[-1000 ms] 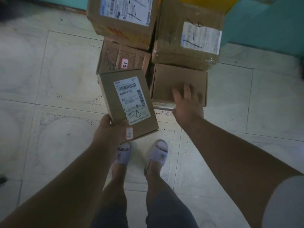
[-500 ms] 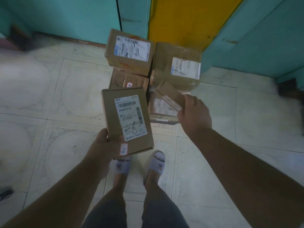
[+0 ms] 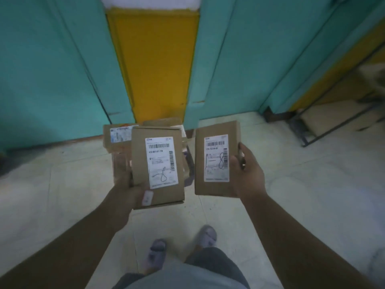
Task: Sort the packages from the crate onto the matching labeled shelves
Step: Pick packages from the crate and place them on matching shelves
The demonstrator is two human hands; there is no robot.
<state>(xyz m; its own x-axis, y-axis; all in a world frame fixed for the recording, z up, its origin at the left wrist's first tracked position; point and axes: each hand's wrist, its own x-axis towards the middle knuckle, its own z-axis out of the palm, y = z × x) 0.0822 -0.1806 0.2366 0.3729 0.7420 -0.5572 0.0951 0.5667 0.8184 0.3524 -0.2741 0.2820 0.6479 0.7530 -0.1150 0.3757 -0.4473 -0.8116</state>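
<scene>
The left hand [image 3: 130, 190] holds a brown box [image 3: 158, 165] by its bottom left corner, thumb on top. The right hand [image 3: 246, 172] grips a second box [image 3: 216, 159] by its right edge. More boxes [image 3: 118, 138] sit on the floor [image 3: 291, 184] behind, by the wall.

I see two boxes of matt brown cardboard, the left box [image 3: 158, 163] and right box [image 3: 216, 159], each bearing a smooth white paper label. The floor [image 3: 312, 195] is pale, faintly glossy tile; the wall [image 3: 52, 69] looks matt painted.
</scene>
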